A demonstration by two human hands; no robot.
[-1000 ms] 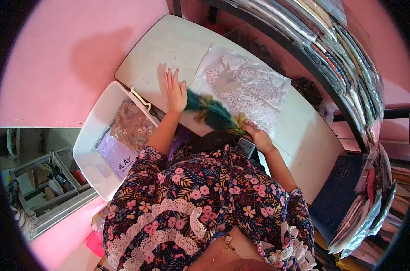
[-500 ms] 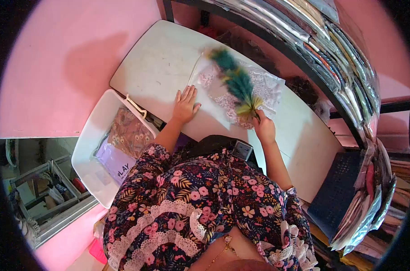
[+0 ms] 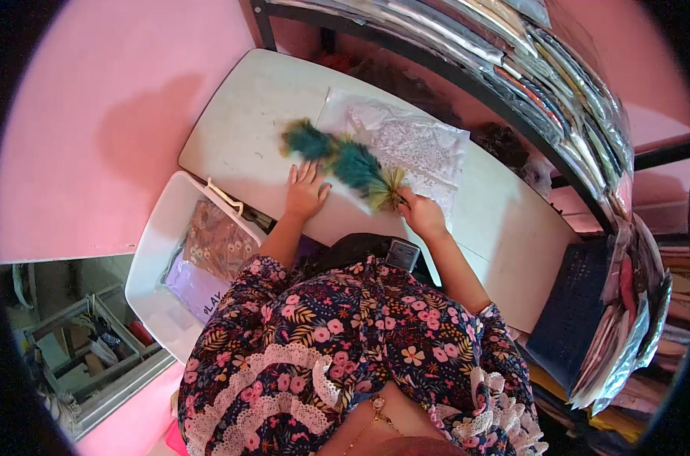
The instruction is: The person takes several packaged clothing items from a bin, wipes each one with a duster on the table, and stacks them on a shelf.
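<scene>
Dusting is the step I read here: the right hand (image 3: 422, 215) is closed around the yellowish handle end of a teal feather duster (image 3: 337, 159). Its plumes lie across the white table (image 3: 246, 106), pointing far-left, with the blurred tip just off the corner of the bagged lace garment (image 3: 413, 140). The left hand (image 3: 305, 191) presses flat on the tabletop, fingers spread, holding nothing, its fingertips just beside the feathers.

My judgement: the bare tabletop left of the bag is being brushed. A further stroke calls for a light wrist, and for that flat hand to stay out of the feathers' path so the bag isn't flicked.

On the surface I see a few dark specks near the far-left end. Below the table's near-left edge sits a white bin (image 3: 151, 228) with floral fabric (image 3: 219, 239) inside. Behind is a pink wall (image 3: 94, 114). Along the far right runs a dark rack (image 3: 512, 53) crammed with bagged goods, and a dark blue crate (image 3: 577, 304) sits low on the right.
</scene>
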